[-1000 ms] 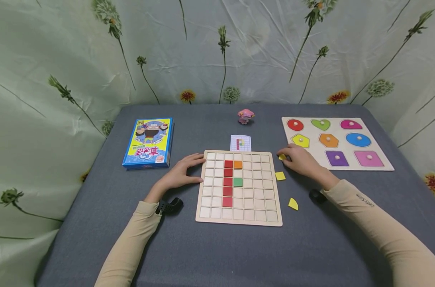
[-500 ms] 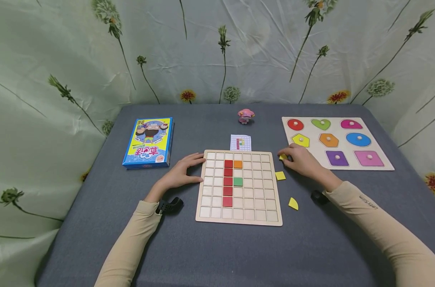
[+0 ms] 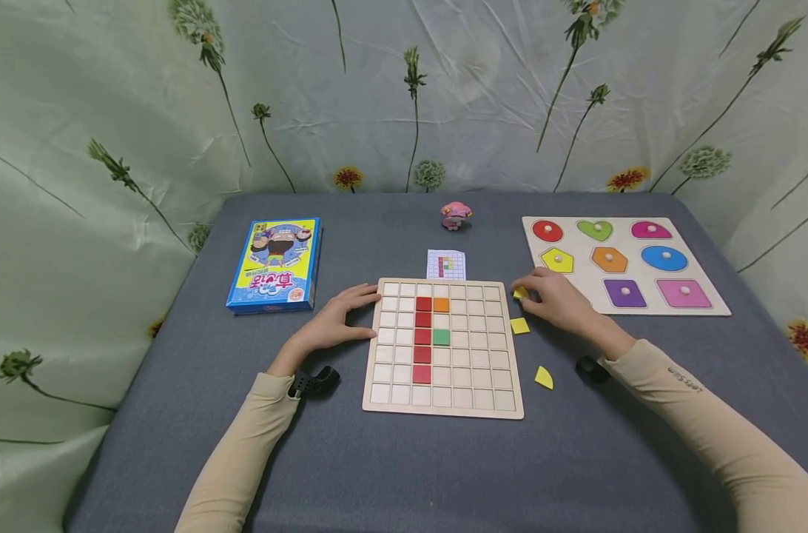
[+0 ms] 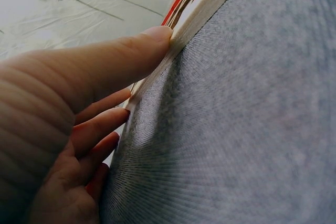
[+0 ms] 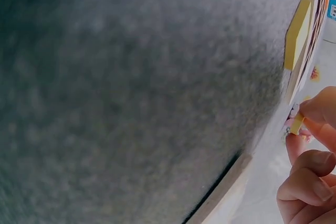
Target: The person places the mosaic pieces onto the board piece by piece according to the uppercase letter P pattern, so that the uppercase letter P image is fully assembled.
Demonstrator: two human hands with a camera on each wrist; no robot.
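Observation:
A wooden grid board [image 3: 443, 415] lies flat in the middle of the table in the head view. Its cells hold a column of red square tiles [image 3: 422, 337], an orange tile [image 3: 441, 305] and a green tile [image 3: 441, 337]. My left hand [image 3: 333, 324] rests against the board's left edge, touching it with thumb and fingertips; the left wrist view shows the thumb [image 4: 131, 56] along that edge. Right of the board, my right hand [image 3: 559, 300] pinches a small yellow tile [image 5: 297, 124] between thumb and finger. A yellow square [image 3: 520, 326] and a yellow quarter-circle piece [image 3: 544, 377] lie nearby.
A printed pattern card [image 3: 446, 264] touches the board's far edge. Behind it stands a pink figurine [image 3: 456, 215]. The shape puzzle [image 3: 693, 306] with knobbed pieces lies at the right, under or close beside my right hand. A blue-yellow box [image 3: 274, 265] is at left.
My right hand has shifted very slightly left toward the board with the yellow tile. The left hand and the tiles on the board stay as they were.

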